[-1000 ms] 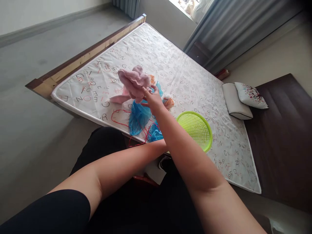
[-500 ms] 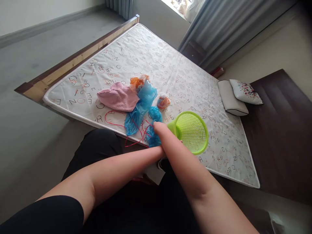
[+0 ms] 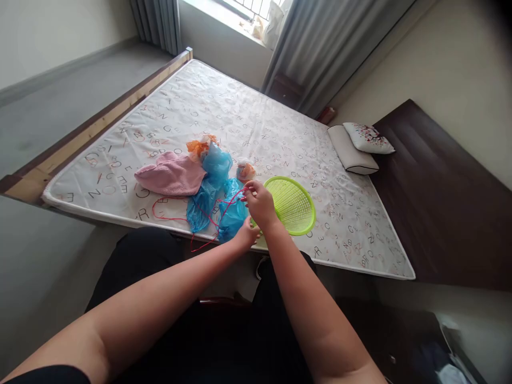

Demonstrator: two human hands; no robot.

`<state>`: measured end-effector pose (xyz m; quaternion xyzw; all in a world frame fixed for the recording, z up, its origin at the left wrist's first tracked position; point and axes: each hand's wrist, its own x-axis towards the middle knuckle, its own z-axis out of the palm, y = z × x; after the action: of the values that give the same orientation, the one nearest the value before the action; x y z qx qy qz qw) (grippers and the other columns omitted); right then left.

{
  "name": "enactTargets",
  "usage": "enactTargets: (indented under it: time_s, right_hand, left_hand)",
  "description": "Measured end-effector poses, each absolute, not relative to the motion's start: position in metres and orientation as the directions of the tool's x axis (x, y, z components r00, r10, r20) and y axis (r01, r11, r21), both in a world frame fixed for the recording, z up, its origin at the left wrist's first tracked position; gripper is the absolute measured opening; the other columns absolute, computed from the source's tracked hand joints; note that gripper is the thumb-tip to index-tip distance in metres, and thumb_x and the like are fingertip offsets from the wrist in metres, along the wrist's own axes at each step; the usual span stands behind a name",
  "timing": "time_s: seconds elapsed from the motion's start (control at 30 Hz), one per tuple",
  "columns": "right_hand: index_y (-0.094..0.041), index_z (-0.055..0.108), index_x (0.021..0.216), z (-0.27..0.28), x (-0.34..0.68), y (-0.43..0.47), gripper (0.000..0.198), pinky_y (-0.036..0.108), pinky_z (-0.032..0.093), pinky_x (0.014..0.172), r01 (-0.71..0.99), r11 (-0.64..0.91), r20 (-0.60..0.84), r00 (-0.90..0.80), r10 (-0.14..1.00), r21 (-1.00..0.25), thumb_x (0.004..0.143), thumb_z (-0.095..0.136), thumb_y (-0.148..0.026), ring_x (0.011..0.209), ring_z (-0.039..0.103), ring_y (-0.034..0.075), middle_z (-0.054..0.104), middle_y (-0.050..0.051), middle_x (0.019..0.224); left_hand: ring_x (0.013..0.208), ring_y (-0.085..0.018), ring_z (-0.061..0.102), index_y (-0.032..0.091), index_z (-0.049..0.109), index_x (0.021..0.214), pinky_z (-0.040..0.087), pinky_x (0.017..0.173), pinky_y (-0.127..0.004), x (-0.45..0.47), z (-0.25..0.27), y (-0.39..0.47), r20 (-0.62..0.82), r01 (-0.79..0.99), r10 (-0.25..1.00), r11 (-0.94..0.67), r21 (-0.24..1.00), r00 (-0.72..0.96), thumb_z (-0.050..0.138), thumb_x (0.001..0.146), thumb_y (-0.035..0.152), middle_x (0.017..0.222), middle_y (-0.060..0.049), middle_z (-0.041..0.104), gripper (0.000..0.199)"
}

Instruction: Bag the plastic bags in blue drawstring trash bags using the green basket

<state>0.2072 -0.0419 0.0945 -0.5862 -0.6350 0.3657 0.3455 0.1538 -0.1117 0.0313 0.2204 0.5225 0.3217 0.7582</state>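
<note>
My right hand (image 3: 261,205) pinches a thin red string (image 3: 231,201), lifting part of it above the mattress. Below it, my left hand (image 3: 248,234) is closed at the base of a lime-green mesh plastic basket (image 3: 294,205). The basket lies tilted on its side, its round mouth facing right, and my right hand and wrist hide part of it. Crumpled blue plastic bags (image 3: 216,165) lie left of my hands, with loops of the string running across them. A pink cloth (image 3: 172,175) rests beside them. Orange-and-white plastic bags (image 3: 200,146) are bunched behind, and a smaller orange-and-white bundle (image 3: 245,171) sits near the basket.
Everything lies on a letter-printed mattress (image 3: 256,117) in a wooden bed frame (image 3: 100,114). A beige pillow (image 3: 352,151) and a floral cushion (image 3: 368,137) lie by the dark headboard (image 3: 432,192). Grey curtains (image 3: 320,53) hang by the window. My knees are at the near edge.
My right hand has come up from behind the basket with the red string between its fingers. My forearms are less crossed, the basket's mouth has tipped upward, and the whole view has shifted.
</note>
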Motion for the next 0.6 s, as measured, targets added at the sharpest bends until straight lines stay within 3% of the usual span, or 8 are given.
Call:
enactTargets:
  time_s: [0.1, 0.27, 0.47, 0.6]
  right_hand:
    - [-0.028, 0.063, 0.106, 0.108, 0.218, -0.065, 0.022, 0.038, 0.063, 0.085, 0.271, 0.053, 0.050, -0.020, 0.999, -0.961, 0.100, 0.061, -0.049, 0.097, 0.078, 0.023, 0.074, 0.004, 0.105]
    - [-0.026, 0.067, 0.101, 0.117, 0.231, -0.089, 0.036, 0.040, 0.065, 0.089, 0.145, 0.068, 0.075, 0.041, 0.996, -0.987, 0.096, 0.066, -0.062, 0.101, 0.075, 0.024, 0.077, 0.006, 0.103]
    - [-0.025, 0.070, 0.094, 0.116, 0.239, -0.109, 0.032, 0.042, 0.066, 0.091, -0.069, 0.007, 0.003, 0.053, 0.999, -0.998, 0.089, 0.073, -0.057, 0.105, 0.075, 0.026, 0.079, 0.007, 0.104]
    - [-0.023, 0.071, 0.087, 0.112, 0.247, -0.124, 0.020, 0.042, 0.060, 0.094, 0.019, 0.082, 0.081, -0.078, 0.994, -0.996, 0.088, 0.068, -0.043, 0.099, 0.073, 0.025, 0.079, 0.007, 0.099]
  left_hand:
    - [0.116, -0.031, 0.074, 0.023, 0.049, 0.159, 0.061, 0.098, -0.046, 0.138, 0.026, -0.124, -0.686, -0.189, 0.694, 0.720, 0.668, 0.218, 0.070, 0.108, 0.034, 0.157, -0.017, 0.060, 0.057]
    - [0.126, -0.034, 0.073, 0.021, 0.062, 0.132, 0.059, 0.089, -0.036, 0.118, 0.025, -0.136, -0.665, -0.214, 0.719, 0.695, 0.687, 0.202, 0.068, 0.107, 0.032, 0.154, -0.016, 0.065, 0.028]
    - [0.135, -0.033, 0.070, 0.025, 0.060, 0.137, 0.062, 0.091, -0.035, 0.093, 0.030, -0.134, -0.518, -0.432, 0.841, 0.529, 0.730, 0.155, 0.078, 0.100, 0.038, 0.162, -0.014, 0.059, 0.043]
    - [0.129, -0.034, 0.072, 0.021, 0.067, 0.133, 0.064, 0.093, -0.042, 0.069, 0.029, -0.125, -0.418, -0.650, 0.890, 0.428, 0.627, 0.183, 0.069, 0.106, 0.051, 0.156, -0.018, 0.063, 0.041]
